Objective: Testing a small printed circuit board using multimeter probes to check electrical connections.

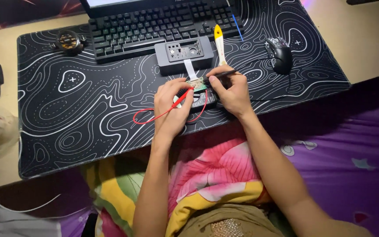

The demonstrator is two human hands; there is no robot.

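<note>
On the surface lies one large black desk mat (88, 114) with white contour lines. On the mat I count one black keyboard (163, 24), one black mouse (280, 53), one grey rectangular case (184, 53), one brush with a yellow and white handle (219, 44), one small round black and brass part (69, 41), and one small green circuit board (197, 84). There are two probes, one red probe (180, 100) and one black probe (224, 74), and a dark meter (207, 100) is partly hidden under the hands.

The grey case is open on top and shows a bare inner frame with holes; a short white flat ribbon (190, 69) comes out of its front edge toward the circuit board. What else is inside I cannot tell.

The left hand (171, 107) has its fingers closed around the red probe, whose tip points at the green board; its red wire (152, 116) makes a loop on the mat. The right hand (233, 92) has its fingers pinched together on the black probe, with the tip also at the board. The board sits between both hands, just in front of the grey case, near the middle of the mat.
</note>
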